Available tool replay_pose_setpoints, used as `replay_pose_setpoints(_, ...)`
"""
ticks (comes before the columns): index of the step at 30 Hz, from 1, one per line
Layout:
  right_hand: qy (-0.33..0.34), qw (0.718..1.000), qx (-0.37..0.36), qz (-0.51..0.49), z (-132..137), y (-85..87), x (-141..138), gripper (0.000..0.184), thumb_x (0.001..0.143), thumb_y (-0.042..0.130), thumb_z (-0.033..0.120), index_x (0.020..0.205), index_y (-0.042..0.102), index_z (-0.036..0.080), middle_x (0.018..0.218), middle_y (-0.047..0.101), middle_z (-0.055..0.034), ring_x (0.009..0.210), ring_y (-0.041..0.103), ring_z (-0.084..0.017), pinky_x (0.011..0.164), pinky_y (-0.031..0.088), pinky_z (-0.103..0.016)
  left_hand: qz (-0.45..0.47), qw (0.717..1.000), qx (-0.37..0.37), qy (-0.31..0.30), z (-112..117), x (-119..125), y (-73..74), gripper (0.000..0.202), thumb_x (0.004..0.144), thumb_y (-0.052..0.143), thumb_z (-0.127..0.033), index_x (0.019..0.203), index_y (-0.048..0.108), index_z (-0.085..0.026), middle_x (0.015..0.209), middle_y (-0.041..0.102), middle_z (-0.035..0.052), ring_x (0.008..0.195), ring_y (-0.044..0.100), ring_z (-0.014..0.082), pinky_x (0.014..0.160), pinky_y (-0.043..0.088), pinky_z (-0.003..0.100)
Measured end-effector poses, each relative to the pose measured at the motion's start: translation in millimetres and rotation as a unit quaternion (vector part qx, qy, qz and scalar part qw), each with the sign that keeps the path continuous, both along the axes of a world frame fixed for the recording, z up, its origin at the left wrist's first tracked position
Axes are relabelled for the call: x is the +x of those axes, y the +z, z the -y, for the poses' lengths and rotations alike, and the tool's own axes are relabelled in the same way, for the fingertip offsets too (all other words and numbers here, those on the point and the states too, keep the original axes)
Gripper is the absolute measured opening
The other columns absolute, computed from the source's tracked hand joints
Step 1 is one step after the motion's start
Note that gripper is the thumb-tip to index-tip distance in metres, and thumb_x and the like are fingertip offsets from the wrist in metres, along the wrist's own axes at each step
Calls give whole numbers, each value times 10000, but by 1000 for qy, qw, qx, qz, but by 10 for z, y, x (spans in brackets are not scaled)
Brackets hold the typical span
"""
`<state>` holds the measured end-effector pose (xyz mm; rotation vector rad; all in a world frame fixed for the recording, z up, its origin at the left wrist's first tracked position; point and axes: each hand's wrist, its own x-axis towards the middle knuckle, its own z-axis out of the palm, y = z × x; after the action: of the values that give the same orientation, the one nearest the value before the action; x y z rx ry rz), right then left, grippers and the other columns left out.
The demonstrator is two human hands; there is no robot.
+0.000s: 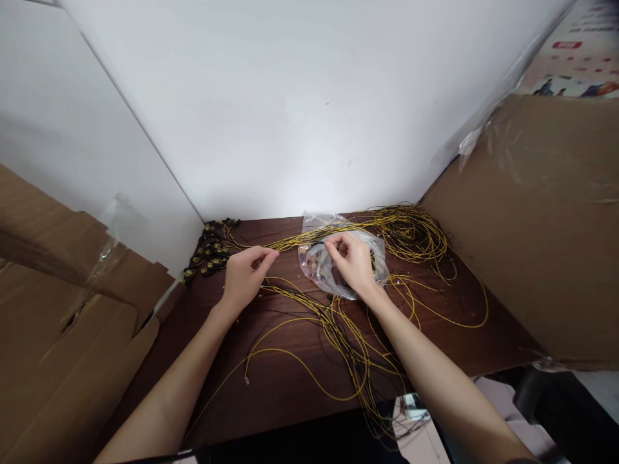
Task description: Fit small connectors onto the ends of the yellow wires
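Observation:
My left hand point(246, 274) pinches a bundle of thin yellow wires point(290, 243) that stretches across the dark wooden table point(290, 386). My right hand point(352, 261) pinches the same bundle further right, above a clear plastic bag point(319, 267) with small parts inside. The wires end at the left in a cluster of black-and-yellow connectors point(210, 251). More yellow and black wires point(348, 348) lie loose between my forearms and hang over the front edge.
A tangled coil of yellow wire point(411, 232) lies at the back right. Cardboard sheets stand at the left point(62, 309) and right point(546, 225). A white wall point(300, 109) closes the back.

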<state>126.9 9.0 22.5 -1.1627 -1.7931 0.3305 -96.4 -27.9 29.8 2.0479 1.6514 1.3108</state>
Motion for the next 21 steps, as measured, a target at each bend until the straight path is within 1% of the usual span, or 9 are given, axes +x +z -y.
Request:
replay_pose_setpoints(4,3,1000,-5,-2,-7,4,7,139,834,518,272,771,593,173,753,618,-34,670,545,-162,626,406,-282,-23,1000,8,1,3,-9,3,247,811,544,-356,752,681,-159,729,686,27,622,573,131,581,401,232)
replay_pose_setpoints(8,4,1000,-9,3,-14,14,22,147,840,515,275,775,592,168,767,619,-37,681,541,-160,649,410,-283,-71,997,4,-13,20,-7,2,251,829,517,-362,796,676,-171,793,691,30,700,592,140,622,410,231)
replay_pose_setpoints(11,4,1000,-8,6,-22,18,36,143,843,515,273,774,586,170,771,616,-36,692,544,-160,659,411,-282,-100,995,6,-12,32,1,-5,264,843,494,-365,805,671,-173,782,684,32,698,588,141,621,401,232)
replay_pose_setpoints(17,10,1000,-5,7,-41,17,73,132,846,515,266,779,582,175,775,615,-35,700,547,-166,670,413,-286,-100,995,9,10,35,-2,6,314,870,451,-360,755,665,-161,744,679,39,687,590,143,638,398,237)
replay_pose_setpoints(21,7,1000,3,21,-48,13,90,117,848,504,246,784,573,176,787,615,-44,720,547,-179,676,407,-295,-89,996,12,20,34,-15,42,339,878,443,-342,698,659,-153,702,673,33,648,585,129,603,379,229)
